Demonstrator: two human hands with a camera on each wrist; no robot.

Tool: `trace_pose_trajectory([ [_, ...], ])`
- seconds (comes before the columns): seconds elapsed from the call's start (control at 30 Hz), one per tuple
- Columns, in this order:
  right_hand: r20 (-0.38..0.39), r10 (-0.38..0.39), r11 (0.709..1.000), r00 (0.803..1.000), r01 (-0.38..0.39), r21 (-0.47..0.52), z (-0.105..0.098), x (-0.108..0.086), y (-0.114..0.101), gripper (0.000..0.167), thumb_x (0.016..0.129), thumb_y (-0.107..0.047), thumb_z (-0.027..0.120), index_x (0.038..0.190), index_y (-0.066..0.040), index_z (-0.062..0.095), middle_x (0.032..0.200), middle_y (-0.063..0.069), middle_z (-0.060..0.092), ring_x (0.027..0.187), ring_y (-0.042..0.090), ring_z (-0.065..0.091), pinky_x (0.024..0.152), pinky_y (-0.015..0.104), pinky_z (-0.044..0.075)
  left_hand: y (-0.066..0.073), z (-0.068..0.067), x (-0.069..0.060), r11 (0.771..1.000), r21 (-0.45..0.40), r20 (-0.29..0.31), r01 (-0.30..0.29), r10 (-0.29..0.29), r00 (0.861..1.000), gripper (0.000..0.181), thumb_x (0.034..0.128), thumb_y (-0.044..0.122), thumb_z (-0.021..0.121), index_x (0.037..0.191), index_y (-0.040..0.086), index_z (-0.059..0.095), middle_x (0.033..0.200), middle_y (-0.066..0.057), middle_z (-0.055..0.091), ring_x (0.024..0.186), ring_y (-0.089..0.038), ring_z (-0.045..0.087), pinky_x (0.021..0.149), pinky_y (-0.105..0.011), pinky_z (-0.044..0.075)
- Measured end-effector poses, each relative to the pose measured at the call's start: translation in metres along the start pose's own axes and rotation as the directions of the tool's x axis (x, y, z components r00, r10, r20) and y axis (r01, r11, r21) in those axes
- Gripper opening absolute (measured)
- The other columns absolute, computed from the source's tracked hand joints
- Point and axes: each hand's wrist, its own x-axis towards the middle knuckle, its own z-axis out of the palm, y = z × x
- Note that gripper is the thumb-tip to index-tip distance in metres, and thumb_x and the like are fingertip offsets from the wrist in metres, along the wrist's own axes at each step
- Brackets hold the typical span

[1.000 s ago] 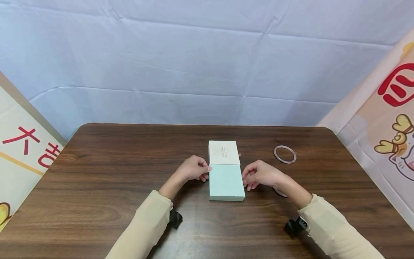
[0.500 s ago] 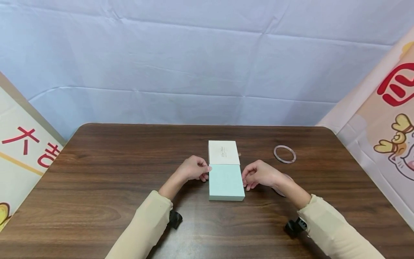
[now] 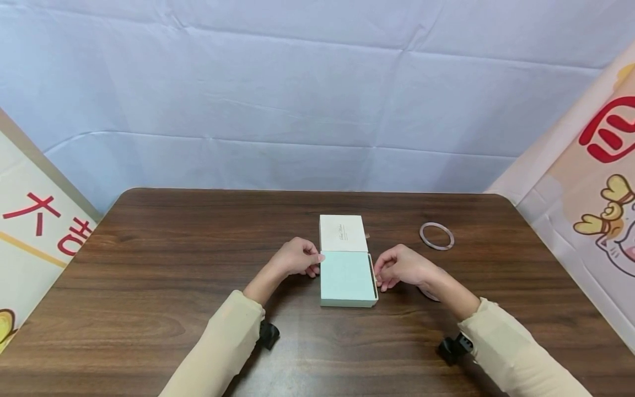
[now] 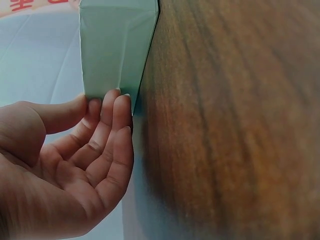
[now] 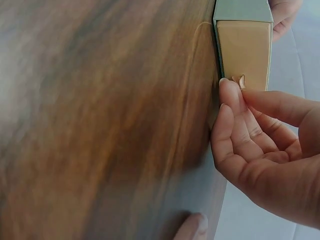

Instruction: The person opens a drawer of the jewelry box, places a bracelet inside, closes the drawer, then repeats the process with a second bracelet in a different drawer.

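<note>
Where the left sleeve [image 3: 213, 342] and right sleeve [image 3: 521, 347] stop: black wrist cameras sit, the left camera [image 3: 268, 336] at eight o'clock and the right camera [image 3: 455, 348] at four, counted from the green box [image 3: 346, 278] with twelve at the far side of the table [image 3: 163, 264].
Green box: flat on the table between both hands, its nine o'clock side against the left fingertips.
Direction: two sides run from six to twelve; the top is foreshortened and looks nearly square, so which axis is longer cannot be told.
Drawer [image 5: 247, 52]: faces three o'clock, a narrow strip of it standing out past the box's side.
Ribbon tab [image 5: 242, 81]: a small loop low on the drawer's end, at the right fingertips.
Right hand [image 3: 399, 266]: at three o'clock, thumb and forefinger pinching the ribbon tab, other fingers bent.
Left hand [image 3: 297, 258]: between nine and ten, thumb on the top edge, bent fingers close together with tips on the side, gripping the green box there.
Near ring [image 3: 429, 296]: between three and four, partly hidden by the right arm [image 3: 453, 295].
White box [image 3: 342, 233]: at twelve, printed on top.
Far ring [image 3: 436, 224]: at two, pale, flat on the table.
Back cloth [image 3: 297, 94]: at twelve, pale blue, creased.
</note>
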Motion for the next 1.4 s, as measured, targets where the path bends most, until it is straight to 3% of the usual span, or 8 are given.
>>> trace_pose_trajectory([
  [0.43, -0.023, 0.025, 1.000, 0.999, -0.025, -0.012, -0.005, -0.006, 0.004, 0.012, 0.077, 0.012, 0.049, 0.080, 0.011, 0.060, 0.068, 0.014, 0.061, 0.058, 0.022, 0.062, 0.058, 0.037, 0.052, 0.000, 0.000, -0.001, 1.000, -0.007, 0.004, 0.002, -0.002, 1.000, 0.019, 0.0902, 0.012, 0.059, 0.077, -0.001, 0.061, 0.065, -0.009, 0.064, 0.058, -0.017, 0.063, 0.055, -0.027, 0.047],
  [1.03, -0.022, 0.044, 0.997, 0.999, -0.043, 0.064, -0.010, -0.013, 0.005, 0.011, 0.077, 0.013, 0.049, 0.083, 0.013, 0.058, 0.068, 0.014, 0.060, 0.055, 0.019, 0.059, 0.053, 0.034, 0.052, -0.002, 0.001, 0.001, 1.000, -0.018, -0.002, 0.006, -0.006, 1.000, 0.020, 0.0902, 0.013, 0.059, 0.075, -0.001, 0.060, 0.063, -0.008, 0.063, 0.057, -0.016, 0.063, 0.053, -0.026, 0.046],
  [1.4, -0.030, 0.049, 0.997, 0.998, -0.047, 0.058, -0.013, -0.017, 0.008, 0.011, 0.078, 0.013, 0.049, 0.085, 0.013, 0.058, 0.068, 0.015, 0.059, 0.056, 0.020, 0.059, 0.053, 0.034, 0.052, -0.002, 0.001, 0.000, 0.999, -0.037, 0.001, 0.008, -0.008, 1.000, 0.020, 0.0903, 0.013, 0.059, 0.076, -0.001, 0.060, 0.064, -0.009, 0.063, 0.057, -0.017, 0.063, 0.054, -0.027, 0.047],
])
